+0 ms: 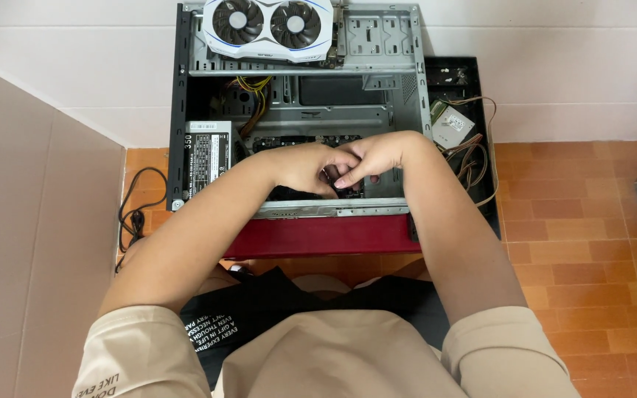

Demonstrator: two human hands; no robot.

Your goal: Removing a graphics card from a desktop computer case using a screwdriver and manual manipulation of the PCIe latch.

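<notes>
We see an open desktop computer case [186,110] lying on its side on an orange tiled floor [591,243], red front panel [318,236] toward us, white wall tiles behind. A white twin-fan graphics card [267,28] rests loose on the case's far edge, out of its slot. The power supply [206,155] sits at the case's left, its pale rectangular label facing up; yellow wiring [253,92] runs behind it. A black side panel [481,147] lies right of the case with a small drive [451,124] and loose cables on it; a black power cord [136,214] coils at left. Both hands meet low over the motherboard [300,141]: left hand [300,168] curled, fingers tucked down; right hand [374,158] with fingers pressed together, pointing down-left onto something dark, maybe a connector, hidden by the knuckles. We judge this as seating or freeing a small part on the board; next move likely needs a steady pull or push. Dark cloth with white print [219,324] sits on the lap.
</notes>
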